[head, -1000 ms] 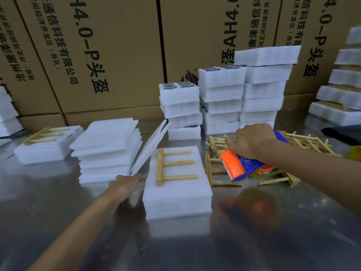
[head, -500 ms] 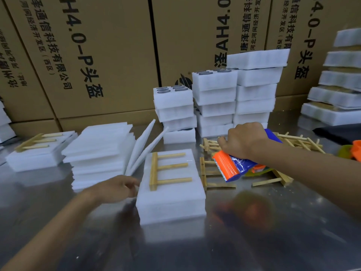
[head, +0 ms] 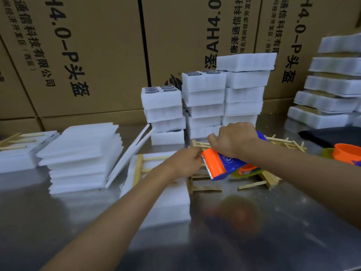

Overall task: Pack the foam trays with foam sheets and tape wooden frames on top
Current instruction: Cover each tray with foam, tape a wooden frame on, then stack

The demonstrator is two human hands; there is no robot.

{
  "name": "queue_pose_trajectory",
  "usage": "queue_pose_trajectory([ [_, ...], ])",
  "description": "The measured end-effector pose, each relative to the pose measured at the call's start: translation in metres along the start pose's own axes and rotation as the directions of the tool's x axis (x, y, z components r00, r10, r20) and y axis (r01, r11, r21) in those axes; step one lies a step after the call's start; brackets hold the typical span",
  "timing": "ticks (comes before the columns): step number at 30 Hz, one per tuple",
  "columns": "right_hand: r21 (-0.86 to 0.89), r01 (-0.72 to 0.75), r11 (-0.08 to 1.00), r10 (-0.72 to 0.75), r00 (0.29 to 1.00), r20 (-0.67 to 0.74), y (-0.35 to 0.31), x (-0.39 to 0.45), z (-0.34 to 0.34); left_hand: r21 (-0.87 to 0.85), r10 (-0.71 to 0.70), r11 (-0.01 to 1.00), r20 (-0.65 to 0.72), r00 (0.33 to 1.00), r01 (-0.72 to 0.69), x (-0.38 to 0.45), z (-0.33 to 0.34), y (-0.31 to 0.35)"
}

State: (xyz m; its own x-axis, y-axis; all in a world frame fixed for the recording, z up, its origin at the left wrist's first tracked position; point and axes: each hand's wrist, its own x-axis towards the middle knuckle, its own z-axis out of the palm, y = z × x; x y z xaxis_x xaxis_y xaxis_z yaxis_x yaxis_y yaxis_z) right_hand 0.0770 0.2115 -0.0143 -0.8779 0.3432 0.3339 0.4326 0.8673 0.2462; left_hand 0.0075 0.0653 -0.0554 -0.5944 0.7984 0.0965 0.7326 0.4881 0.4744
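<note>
**Hands meet at the tape dispenser over the foam tray**

The right hand (head: 235, 140) grips a blue and orange tape dispenser (head: 218, 165), fingers curled round its handle, the toothed orange end tilted down to the left. The left hand (head: 183, 163) reaches across the foam tray (head: 168, 206) to that orange end; its fingers are bent at the blade, but whether they pinch any tape cannot be told.

The tray lies on the steel worktop (head: 273, 231) in front of the person, with a wooden frame (head: 139, 169) on top, partly hidden by the left arm. Left of it stands a stack of foam sheets (head: 82, 157), one sheet (head: 130, 158) leaning between stack and tray. Loose frames (head: 205, 187) lie just right of the tray, under the dispenser. Behind, stacked trays (head: 203, 102) stand against cardboard boxes (head: 93, 55).
</note>
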Motion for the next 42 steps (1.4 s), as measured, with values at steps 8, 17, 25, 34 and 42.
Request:
queue_pose_trajectory([
  [8, 0.184, -0.064, 0.981, 0.052, 0.996, 0.071, 0.018, 0.008, 0.012, -0.35, -0.032, 0.937, -0.104, 0.994, -0.006, -0.002, 0.011, -0.032],
  [17, -0.006, 0.001, 1.0, 0.001, 0.979, 0.202, 0.027, 0.014, 0.003, -0.4, 0.011, 0.915, -0.097, 0.995, -0.049, -0.004, 0.013, -0.035],
  [25, -0.192, -0.009, 0.981, 0.036, 0.99, 0.138, 0.049, 0.001, -0.001, -0.216, -0.018, 0.976, -0.02, 1.0, 0.014, -0.004, 0.013, -0.033],
  [34, -0.29, 0.08, 0.954, -0.02, 0.979, 0.203, 0.024, -0.007, 0.001, -0.107, 0.167, 0.981, 0.024, 0.986, -0.164, -0.007, 0.016, -0.029],
  [42, -0.443, 0.098, 0.891, 0.06, 0.942, 0.329, -0.006, 0.0, 0.004, -0.347, 0.166, 0.928, 0.051, 0.985, -0.138, -0.008, 0.015, -0.028],
])
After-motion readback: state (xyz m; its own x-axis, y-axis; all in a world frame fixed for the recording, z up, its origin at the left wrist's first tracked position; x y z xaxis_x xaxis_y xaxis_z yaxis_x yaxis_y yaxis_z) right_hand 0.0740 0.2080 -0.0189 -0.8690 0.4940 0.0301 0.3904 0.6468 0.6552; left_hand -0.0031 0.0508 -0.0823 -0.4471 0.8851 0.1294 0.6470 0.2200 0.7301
